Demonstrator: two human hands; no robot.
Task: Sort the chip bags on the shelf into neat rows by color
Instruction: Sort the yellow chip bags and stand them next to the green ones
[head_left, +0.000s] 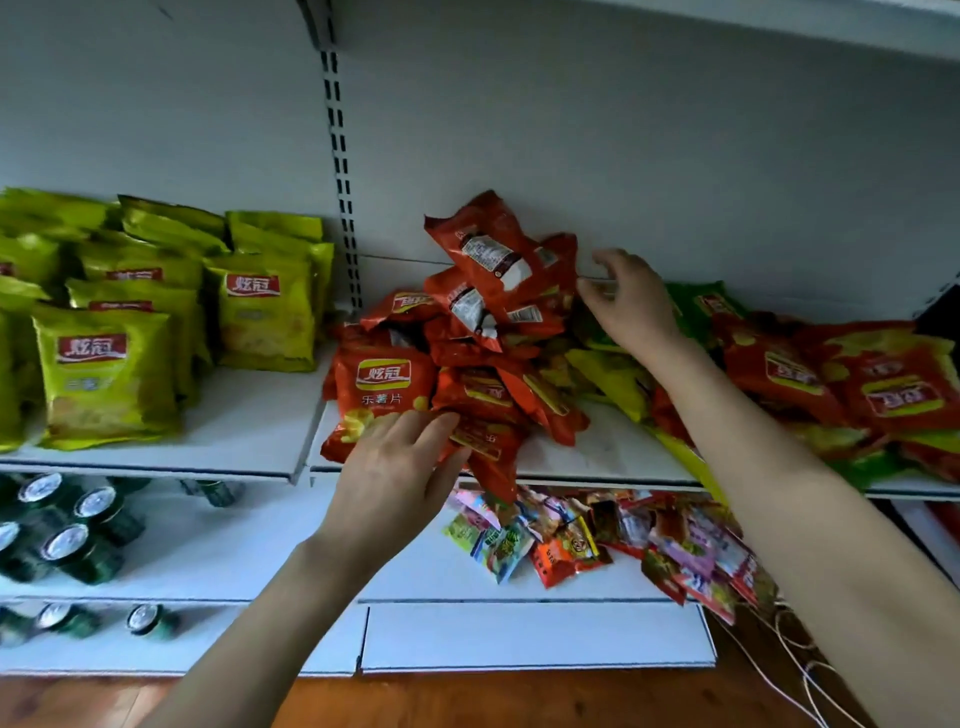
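White metal shelving with a slotted upright fills the view, and the upper shelf (249, 415) carries the yellow-green chip bags (104, 374) standing in rows on its left section. Right of the upright, a loose heap of red chip bags (483, 312) leans against the back wall. The left hand (400, 467) lies on the front bags of that heap with its fingers nearly straight. The right hand (631, 306) hovers at the heap's right edge, loosely spread and holding nothing. Further right lie jumbled red and green bags (831, 374) (some overlapping). Below are green cans (67, 540) and small snack packets (571, 540).
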